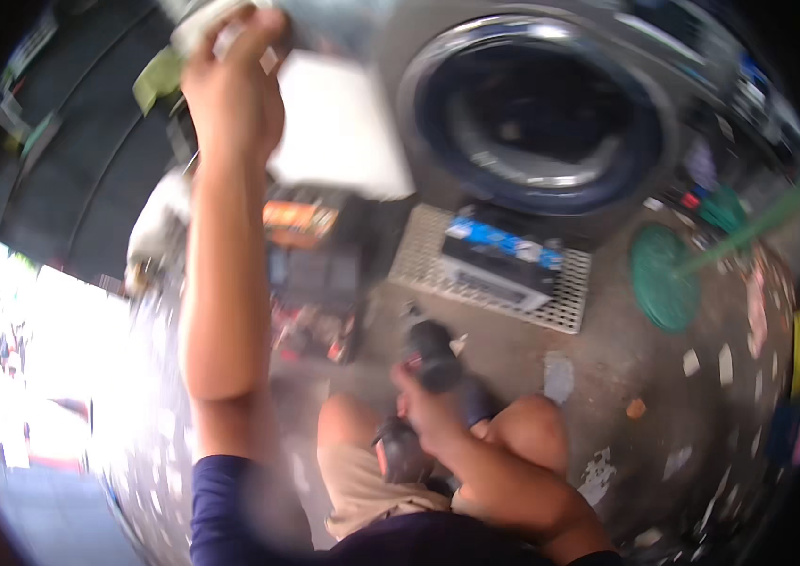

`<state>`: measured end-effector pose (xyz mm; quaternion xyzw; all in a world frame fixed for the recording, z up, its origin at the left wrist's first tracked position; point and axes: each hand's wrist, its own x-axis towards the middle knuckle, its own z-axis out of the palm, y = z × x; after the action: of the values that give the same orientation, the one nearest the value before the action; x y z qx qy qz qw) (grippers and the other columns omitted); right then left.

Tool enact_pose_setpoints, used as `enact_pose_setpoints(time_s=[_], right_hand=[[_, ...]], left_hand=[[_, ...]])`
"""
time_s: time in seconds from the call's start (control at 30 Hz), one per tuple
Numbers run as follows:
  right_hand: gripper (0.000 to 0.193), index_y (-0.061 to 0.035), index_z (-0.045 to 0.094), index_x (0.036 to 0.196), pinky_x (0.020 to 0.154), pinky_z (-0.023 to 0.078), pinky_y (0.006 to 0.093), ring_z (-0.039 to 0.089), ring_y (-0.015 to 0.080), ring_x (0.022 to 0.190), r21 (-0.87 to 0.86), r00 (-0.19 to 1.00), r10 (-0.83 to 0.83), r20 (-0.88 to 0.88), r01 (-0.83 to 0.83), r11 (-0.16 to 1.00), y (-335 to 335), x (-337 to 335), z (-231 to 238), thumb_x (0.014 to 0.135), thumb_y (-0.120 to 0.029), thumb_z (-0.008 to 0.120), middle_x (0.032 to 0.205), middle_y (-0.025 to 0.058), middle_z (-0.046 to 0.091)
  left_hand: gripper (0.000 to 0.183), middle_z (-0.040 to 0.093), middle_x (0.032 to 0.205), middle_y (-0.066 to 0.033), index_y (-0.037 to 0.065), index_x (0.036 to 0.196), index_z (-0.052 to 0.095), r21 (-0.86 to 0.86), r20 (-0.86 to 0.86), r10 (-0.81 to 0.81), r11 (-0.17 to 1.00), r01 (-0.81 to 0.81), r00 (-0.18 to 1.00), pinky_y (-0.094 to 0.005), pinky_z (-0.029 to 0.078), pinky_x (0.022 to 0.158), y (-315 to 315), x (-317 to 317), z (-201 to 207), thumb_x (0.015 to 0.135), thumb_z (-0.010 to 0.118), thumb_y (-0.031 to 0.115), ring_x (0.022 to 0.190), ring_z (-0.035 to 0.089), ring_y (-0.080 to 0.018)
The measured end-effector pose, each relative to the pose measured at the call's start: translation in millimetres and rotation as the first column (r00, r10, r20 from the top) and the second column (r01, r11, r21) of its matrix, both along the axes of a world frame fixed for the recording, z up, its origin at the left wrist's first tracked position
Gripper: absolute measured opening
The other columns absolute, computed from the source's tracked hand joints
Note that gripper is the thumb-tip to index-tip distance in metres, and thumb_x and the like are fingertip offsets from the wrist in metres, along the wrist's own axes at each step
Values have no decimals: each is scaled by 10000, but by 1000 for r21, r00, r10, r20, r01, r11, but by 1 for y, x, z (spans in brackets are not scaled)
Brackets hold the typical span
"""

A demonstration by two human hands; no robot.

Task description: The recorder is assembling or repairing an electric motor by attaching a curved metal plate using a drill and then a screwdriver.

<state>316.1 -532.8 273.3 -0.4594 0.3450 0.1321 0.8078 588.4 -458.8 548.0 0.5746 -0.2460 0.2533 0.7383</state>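
My left arm reaches up along the left side. At the top edge my left hand has its fingers curled against a pale, rounded thing, too blurred to name. Low in the middle, my right hand is wrapped round the handle of a black and red cordless drill. The drill's body points away from me, and its battery end hangs over my lap between my bent knees. Just beyond the drill, a black, blue and white box sits on a light perforated panel on the floor.
A grey front-loading washing machine stands ahead, its round door closed. Beside it leans a white panel. A dark tool tray with an orange pack lies left of centre. At right are a green round-based object and scattered scraps.
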Motion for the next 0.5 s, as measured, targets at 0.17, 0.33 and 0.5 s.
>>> enact_pose_setpoints(time_s=[0.17,0.33,0.5], right_hand=[[182,-103,644,1045,519,463,296,555,122,569,152,996,79,47,-85,985,-2,-11,-1,950,-215,750,935,13,640],[194,-69,615,1121,554,481,300,553,127,573,-90,901,416,120,-408,909,29,-29,6,969,-136,714,1031,61,653],[211,-40,623,1142,560,480,281,549,104,591,-248,746,652,136,-611,752,62,-47,3,953,-69,713,1024,66,684]], left_hand=[[478,631,1136,-57,34,1286,624,160,-682,392,903,-398,617,-300,478,844,228,-203,-251,889,793,238,947,586,-150],[516,640,1213,-136,-1,1362,524,-230,-905,148,619,-751,399,-453,551,922,314,-414,-379,981,716,290,1065,670,-282],[407,677,1100,-100,22,1225,582,-232,-946,80,505,-831,313,-392,584,799,313,-478,-480,982,722,318,940,697,-232]])
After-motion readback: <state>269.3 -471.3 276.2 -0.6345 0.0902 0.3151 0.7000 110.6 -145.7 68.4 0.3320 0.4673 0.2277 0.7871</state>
